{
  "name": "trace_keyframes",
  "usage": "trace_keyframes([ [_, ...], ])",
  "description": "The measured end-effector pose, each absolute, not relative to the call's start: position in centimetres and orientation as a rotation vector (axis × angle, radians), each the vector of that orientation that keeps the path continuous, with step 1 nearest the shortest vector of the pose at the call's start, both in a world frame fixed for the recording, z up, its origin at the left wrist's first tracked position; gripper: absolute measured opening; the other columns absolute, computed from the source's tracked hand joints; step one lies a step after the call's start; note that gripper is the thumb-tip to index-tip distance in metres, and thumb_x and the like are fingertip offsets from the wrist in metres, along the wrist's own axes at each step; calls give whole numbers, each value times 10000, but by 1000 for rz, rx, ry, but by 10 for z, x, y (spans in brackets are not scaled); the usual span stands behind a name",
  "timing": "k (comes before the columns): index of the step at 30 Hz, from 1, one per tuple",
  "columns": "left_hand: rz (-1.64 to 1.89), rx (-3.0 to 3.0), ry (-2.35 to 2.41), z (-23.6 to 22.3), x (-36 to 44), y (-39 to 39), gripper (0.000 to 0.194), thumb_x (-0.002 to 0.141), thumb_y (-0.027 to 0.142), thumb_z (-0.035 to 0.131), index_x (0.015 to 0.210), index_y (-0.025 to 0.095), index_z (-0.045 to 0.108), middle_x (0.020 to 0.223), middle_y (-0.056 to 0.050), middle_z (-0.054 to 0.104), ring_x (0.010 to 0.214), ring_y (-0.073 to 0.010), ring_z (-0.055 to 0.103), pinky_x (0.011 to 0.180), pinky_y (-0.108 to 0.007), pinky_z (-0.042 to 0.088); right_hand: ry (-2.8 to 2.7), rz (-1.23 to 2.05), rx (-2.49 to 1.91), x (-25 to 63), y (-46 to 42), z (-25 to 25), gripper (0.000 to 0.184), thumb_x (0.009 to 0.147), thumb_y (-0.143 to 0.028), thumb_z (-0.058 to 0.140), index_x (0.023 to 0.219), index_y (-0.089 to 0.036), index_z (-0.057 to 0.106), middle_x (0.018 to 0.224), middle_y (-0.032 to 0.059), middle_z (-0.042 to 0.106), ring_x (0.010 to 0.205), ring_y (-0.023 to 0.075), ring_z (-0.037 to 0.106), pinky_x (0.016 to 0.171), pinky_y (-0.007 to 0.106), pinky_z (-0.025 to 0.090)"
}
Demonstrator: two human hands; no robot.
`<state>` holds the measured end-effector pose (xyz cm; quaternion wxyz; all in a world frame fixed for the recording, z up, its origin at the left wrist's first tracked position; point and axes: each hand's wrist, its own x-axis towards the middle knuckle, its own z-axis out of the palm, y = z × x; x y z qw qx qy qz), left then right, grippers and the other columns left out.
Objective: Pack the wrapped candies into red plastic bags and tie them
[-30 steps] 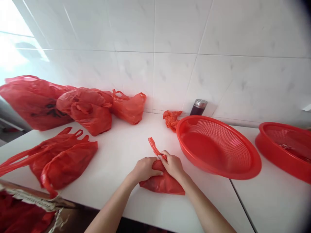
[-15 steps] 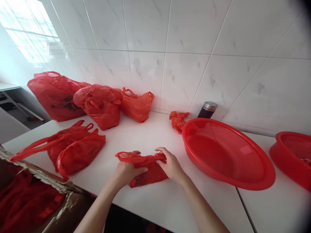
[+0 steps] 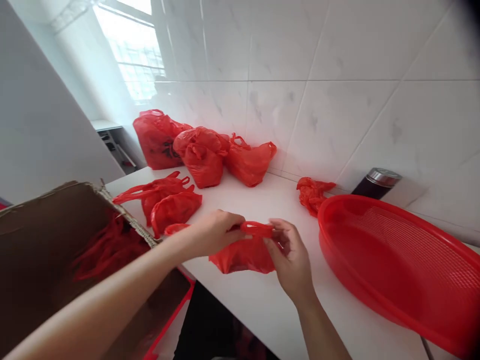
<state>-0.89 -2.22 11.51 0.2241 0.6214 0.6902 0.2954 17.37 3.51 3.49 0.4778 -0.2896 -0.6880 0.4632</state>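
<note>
A small red plastic bag [image 3: 245,256] sits on the white table in front of me, its lower part bulging. My left hand [image 3: 219,234] is closed on the bag's gathered top, the fingers pinching it from the left. At the other end of that rolled top, my right hand [image 3: 291,255] pinches the plastic between thumb and fingers. A loop of red plastic sticks out to the left behind my left forearm. What lies inside the bag cannot be made out.
Two red bags [image 3: 176,207] lie at the left by an open cardboard box [image 3: 45,220] holding red plastic. Fuller bags [image 3: 249,162] stand along the tiled wall. Right are a crumpled red bag [image 3: 311,195], a dark flask [image 3: 375,182] and a red basket [image 3: 375,260].
The view has swung left, bringing more of the box into sight. My left hand has moved from the bag's near side up onto its top, and the right still holds the right end.
</note>
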Motion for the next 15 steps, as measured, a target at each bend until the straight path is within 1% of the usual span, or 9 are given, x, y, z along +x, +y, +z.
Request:
trace_keyframes([
  [2, 812, 1666, 1935, 136, -45, -44, 329, 779, 480, 629, 653, 177, 655, 552, 38, 553, 499, -95, 469, 472, -209, 325, -1584, 1040, -757, 165, 34, 38, 316, 896, -326, 567, 1202, -257, 534, 1119, 74, 636, 1016, 204, 616, 902, 389, 510],
  [4, 932, 1516, 2048, 157, -87, -78, 458, 818, 556, 536, 785, 121, 674, 598, 36, 578, 542, -95, 539, 505, -182, 372, -1580, 994, -798, 151, 32, 36, 264, 902, -338, 557, 1150, -245, 555, 1079, 69, 645, 1006, 201, 613, 892, 380, 507],
  [5, 1090, 1275, 2108, 165, -110, -97, 503, 809, 565, 549, 920, 90, 673, 670, 31, 632, 631, -134, 616, 579, -224, 440, -1636, 1012, -806, 141, 29, 33, 222, 905, -338, 551, 1101, -238, 572, 1033, 63, 654, 966, 195, 621, 859, 362, 514],
  [6, 1269, 1025, 2152, 170, -133, -117, 568, 806, 585, 546, 1083, 99, 641, 701, 34, 664, 687, -175, 652, 620, -297, 484, -1728, 1051, -790, 129, 25, 28, 181, 907, -331, 543, 1051, -231, 587, 984, 55, 659, 914, 186, 627, 822, 342, 520],
  [8, 1407, 647, 2221, 170, -177, -155, 659, 775, 627, 557, 1218, 140, 586, 741, 30, 712, 714, -209, 671, 651, -401, 505, -1962, 1139, -676, 103, 14, 14, 133, 915, -294, 518, 989, -223, 603, 919, 42, 658, 841, 170, 627, 776, 315, 521],
  [9, 1405, 529, 2223, 165, -199, -172, 670, 762, 634, 570, 1229, 154, 582, 756, 23, 729, 724, -219, 678, 660, -423, 504, -2070, 1159, -588, 88, 7, 6, 132, 917, -266, 504, 990, -222, 606, 914, 40, 656, 834, 166, 624, 775, 309, 519],
  [11, 1308, 422, 2196, 145, -237, -199, 630, 731, 608, 627, 1171, 158, 615, 771, 14, 747, 734, -226, 686, 666, -420, 508, -2218, 1121, -428, 60, -8, -12, 177, 910, -216, 493, 1055, -227, 593, 956, 43, 649, 869, 167, 617, 795, 312, 516],
  [13, 1141, 436, 2168, 115, -267, -218, 536, 690, 548, 705, 1051, 155, 664, 768, 19, 751, 726, -209, 688, 653, -364, 522, -2283, 1056, -341, 36, -21, -29, 287, 895, -201, 515, 1178, -238, 544, 1044, 53, 629, 917, 173, 607, 820, 321, 518],
  [15, 981, 499, 2119, 78, -288, -227, 431, 643, 483, 772, 916, 158, 700, 764, 25, 750, 718, -180, 683, 638, -278, 523, -2321, 1039, -281, 18, -30, -44, 417, 876, -213, 554, 1284, -256, 478, 1136, 66, 595, 962, 182, 596, 844, 332, 523],
])
